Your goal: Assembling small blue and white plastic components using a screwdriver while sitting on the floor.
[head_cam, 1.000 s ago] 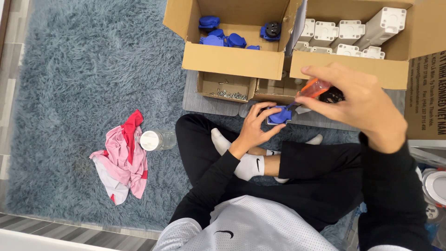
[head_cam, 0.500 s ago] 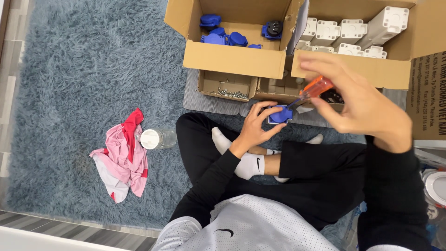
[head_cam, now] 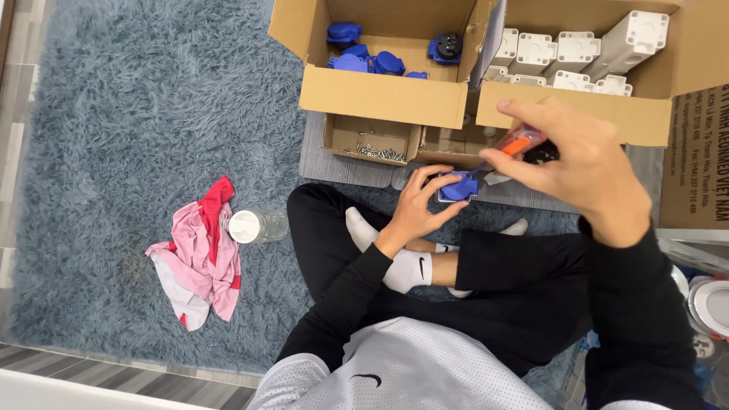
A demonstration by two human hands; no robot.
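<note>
blue socket [head_cam: 458, 187] held, orange screwdriver [head_cam: 513, 146] tip touching it.

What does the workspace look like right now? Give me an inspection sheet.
Surface: shaggy blue-grey rug; grey mat under the boxes.
Job's things: blue part held in left hand; orange-handled screwdriver in right hand, tip at the part.
Clutter: pink cloth, clear bottle on its side.
Hands: both closed on their things.
Cables: nothing seen.
Surroundings: box of blue parts, box of white parts, small tray of screws.
</note>
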